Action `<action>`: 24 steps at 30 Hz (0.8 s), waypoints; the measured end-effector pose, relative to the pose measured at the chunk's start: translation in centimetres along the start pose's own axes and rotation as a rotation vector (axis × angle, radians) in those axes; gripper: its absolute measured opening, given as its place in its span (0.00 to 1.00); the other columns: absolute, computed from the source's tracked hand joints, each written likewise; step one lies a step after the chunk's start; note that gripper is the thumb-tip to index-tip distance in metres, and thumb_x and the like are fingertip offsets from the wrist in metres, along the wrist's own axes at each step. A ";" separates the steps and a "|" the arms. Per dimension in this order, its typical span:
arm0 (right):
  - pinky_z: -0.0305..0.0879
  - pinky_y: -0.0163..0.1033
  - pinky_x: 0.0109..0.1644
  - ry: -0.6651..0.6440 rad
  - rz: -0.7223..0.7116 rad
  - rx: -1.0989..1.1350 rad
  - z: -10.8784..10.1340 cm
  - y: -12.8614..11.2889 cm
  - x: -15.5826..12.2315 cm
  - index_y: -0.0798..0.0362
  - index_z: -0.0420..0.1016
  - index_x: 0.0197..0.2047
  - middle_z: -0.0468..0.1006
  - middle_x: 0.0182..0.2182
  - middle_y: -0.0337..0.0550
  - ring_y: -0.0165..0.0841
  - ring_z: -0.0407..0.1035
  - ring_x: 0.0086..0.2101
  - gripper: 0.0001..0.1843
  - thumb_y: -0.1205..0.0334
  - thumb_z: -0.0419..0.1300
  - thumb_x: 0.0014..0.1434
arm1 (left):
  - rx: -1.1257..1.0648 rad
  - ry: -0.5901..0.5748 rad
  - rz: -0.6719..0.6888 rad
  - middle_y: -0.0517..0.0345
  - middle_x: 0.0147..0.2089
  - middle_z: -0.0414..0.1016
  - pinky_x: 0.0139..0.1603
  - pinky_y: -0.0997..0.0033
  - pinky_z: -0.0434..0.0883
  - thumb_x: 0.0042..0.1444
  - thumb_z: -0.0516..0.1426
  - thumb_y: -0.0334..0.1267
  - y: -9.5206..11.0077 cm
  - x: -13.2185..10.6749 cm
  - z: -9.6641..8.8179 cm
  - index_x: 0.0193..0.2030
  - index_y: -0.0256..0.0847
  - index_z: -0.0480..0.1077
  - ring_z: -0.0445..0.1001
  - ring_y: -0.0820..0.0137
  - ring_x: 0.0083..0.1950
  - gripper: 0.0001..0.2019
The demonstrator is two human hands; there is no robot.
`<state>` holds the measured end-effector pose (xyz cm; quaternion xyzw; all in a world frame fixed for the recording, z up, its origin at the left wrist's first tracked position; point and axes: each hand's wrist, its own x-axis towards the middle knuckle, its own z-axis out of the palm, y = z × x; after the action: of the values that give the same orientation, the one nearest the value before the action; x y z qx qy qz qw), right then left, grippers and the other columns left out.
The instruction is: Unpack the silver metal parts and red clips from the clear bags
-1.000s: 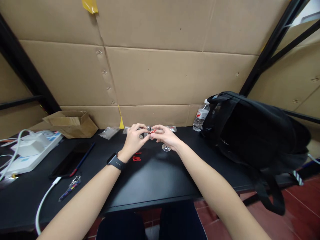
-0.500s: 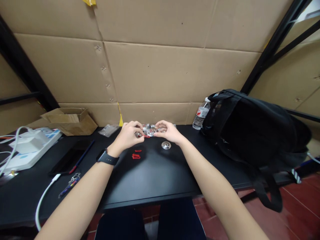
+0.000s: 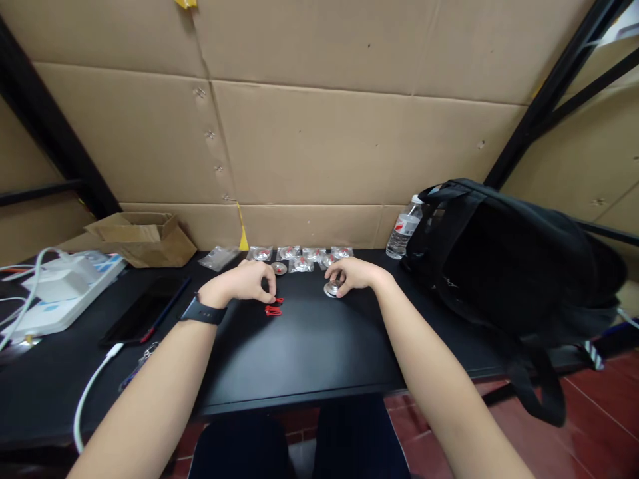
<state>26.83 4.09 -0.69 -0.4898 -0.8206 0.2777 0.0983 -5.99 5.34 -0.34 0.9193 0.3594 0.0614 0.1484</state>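
My right hand is curled over a small silver finger cymbal, with thumb and fingers on its rim at the table. To the left, my left hand is closed in a pinch, its fingertips at a red cord loop. Just below lie several more red cord loops. Beyond my left fingers rests another round metal cymbal with red at its centre. Several clear bags, each with a shiny disc and red cord, are laid along the back of the table.
An empty-looking clear bag and a brown paper bag sit at back left. A power strip, a phone and a pen are leftward. A water bottle and black backpack stand on the right.
Both hands have drawn back from the row of bags. My left hand has come down to the red cords, and my right hand has come down onto the cymbal.
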 end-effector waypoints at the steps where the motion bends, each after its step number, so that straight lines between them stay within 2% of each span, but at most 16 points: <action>1: 0.66 0.35 0.38 0.000 0.001 0.010 0.1 0.1 0.1 0.50 0.82 0.45 0.83 0.38 0.41 0.36 0.76 0.35 0.34 0.58 0.80 0.30 | -0.014 -0.004 0.002 0.64 0.36 0.82 0.46 0.71 0.67 0.45 0.65 0.40 0.0 0.0 0.0 0.30 0.52 0.82 0.78 0.66 0.37 0.04; 6: 0.66 0.35 0.38 0.022 -0.010 0.017 0.5 0.2 0.4 0.50 0.82 0.43 0.83 0.37 0.40 0.36 0.75 0.35 0.31 0.59 0.79 0.31 | -0.071 0.018 0.047 0.60 0.41 0.84 0.51 0.69 0.69 0.49 0.62 0.39 -0.3 0.3 0.5 0.38 0.51 0.83 0.79 0.63 0.43 0.11; 10: 0.66 0.35 0.37 0.036 -0.034 0.008 0.5 0.1 0.5 0.50 0.82 0.44 0.82 0.38 0.41 0.36 0.75 0.35 0.29 0.58 0.78 0.34 | -0.106 -0.050 0.054 0.61 0.39 0.84 0.49 0.70 0.70 0.49 0.59 0.34 -0.9 0.4 1.0 0.34 0.51 0.83 0.80 0.65 0.41 0.11; 13: 0.66 0.34 0.36 0.016 -0.035 0.034 0.5 0.0 0.5 0.50 0.82 0.44 0.83 0.36 0.40 0.36 0.76 0.35 0.28 0.58 0.78 0.36 | -0.152 -0.071 0.079 0.61 0.39 0.84 0.47 0.71 0.71 0.50 0.59 0.35 -1.1 0.4 1.1 0.35 0.50 0.83 0.80 0.66 0.40 0.11; 14: 0.66 0.34 0.36 0.007 -0.030 0.039 0.5 0.0 0.5 0.50 0.81 0.45 0.83 0.36 0.40 0.35 0.76 0.34 0.28 0.59 0.77 0.37 | -0.141 -0.039 0.089 0.60 0.40 0.83 0.47 0.71 0.71 0.51 0.59 0.35 -1.1 0.5 1.2 0.37 0.50 0.83 0.80 0.65 0.41 0.11; 16: 0.66 0.34 0.35 0.009 -0.016 0.028 0.5 0.0 0.4 0.50 0.81 0.45 0.83 0.37 0.40 0.34 0.76 0.33 0.26 0.61 0.76 0.39 | -0.061 0.111 0.088 0.58 0.44 0.83 0.51 0.68 0.70 0.54 0.57 0.35 -1.3 0.9 1.6 0.42 0.49 0.81 0.79 0.64 0.46 0.13; 18: 0.65 0.34 0.34 0.037 -0.005 -0.013 0.5 -0.2 0.4 0.51 0.81 0.45 0.83 0.38 0.41 0.33 0.75 0.31 0.23 0.62 0.74 0.42 | 0.057 0.324 0.026 0.54 0.50 0.81 0.55 0.63 0.68 0.57 0.55 0.33 -1.7 1.5 2.4 0.48 0.48 0.79 0.76 0.60 0.53 0.15; 20: 0.65 0.34 0.34 0.087 -0.012 -0.057 0.6 -0.4 0.3 0.51 0.82 0.44 0.82 0.38 0.42 0.33 0.75 0.31 0.20 0.61 0.73 0.45 | 0.139 0.460 -0.068 0.50 0.54 0.78 0.57 0.58 0.66 0.60 0.53 0.34 -2.1 2.1 3.5 0.52 0.48 0.77 0.73 0.56 0.59 0.17; 24: 0.67 0.35 0.35 0.150 -0.039 -0.073 0.7 -0.9 0.3 0.51 0.82 0.44 0.82 0.38 0.43 0.33 0.75 0.32 0.16 0.61 0.70 0.50 | 0.162 0.453 -0.147 0.49 0.54 0.79 0.53 0.57 0.64 0.65 0.50 0.38 -3.0 2.8 4.9 0.51 0.50 0.77 0.74 0.55 0.57 0.16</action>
<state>25.72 3.81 -0.82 -0.4964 -0.8299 0.2080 0.1468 -4.74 8.21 -5.87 0.8623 0.4530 0.2261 -0.0062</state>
